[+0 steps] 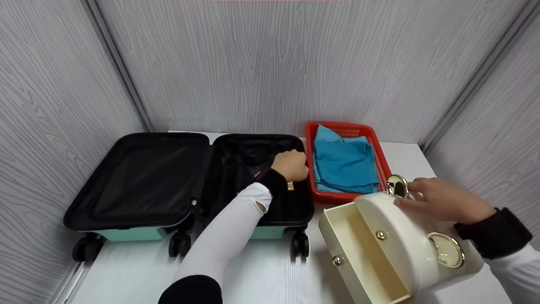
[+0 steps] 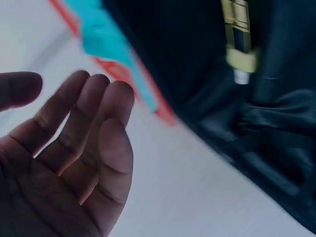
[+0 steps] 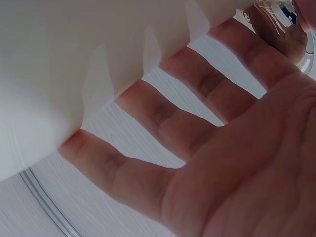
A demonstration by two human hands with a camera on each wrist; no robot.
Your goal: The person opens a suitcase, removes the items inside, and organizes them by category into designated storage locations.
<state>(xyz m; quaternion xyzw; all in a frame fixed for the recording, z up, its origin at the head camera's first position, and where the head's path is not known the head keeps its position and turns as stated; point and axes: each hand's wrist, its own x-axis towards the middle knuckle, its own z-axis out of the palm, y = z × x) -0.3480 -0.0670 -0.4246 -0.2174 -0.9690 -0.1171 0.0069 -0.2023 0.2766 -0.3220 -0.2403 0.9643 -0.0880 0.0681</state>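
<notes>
My left hand [image 1: 291,165] is over the right half of an open black-lined suitcase [image 1: 236,169]. In the left wrist view its fingers are loosely bent and hold nothing. A small gold-coloured piece [image 2: 241,42] with a pale tip lies against the black lining; I cannot tell its kind. At the right, my right hand [image 1: 443,198] touches a cream storage box [image 1: 405,236] with its fingertips, near a gold-rimmed round fitting [image 1: 397,185]. The right wrist view shows these fingers spread along the box's edge. An empty drawer [image 1: 367,253] with gold knobs is pulled out of the box.
A red basket [image 1: 371,131] holding folded blue cloths [image 1: 344,162] stands between the suitcase and the box, at the back. The suitcase's left half [image 1: 143,181] lies flat with its black cover showing. Grey wood-grain panels [image 1: 253,67] close in the white table.
</notes>
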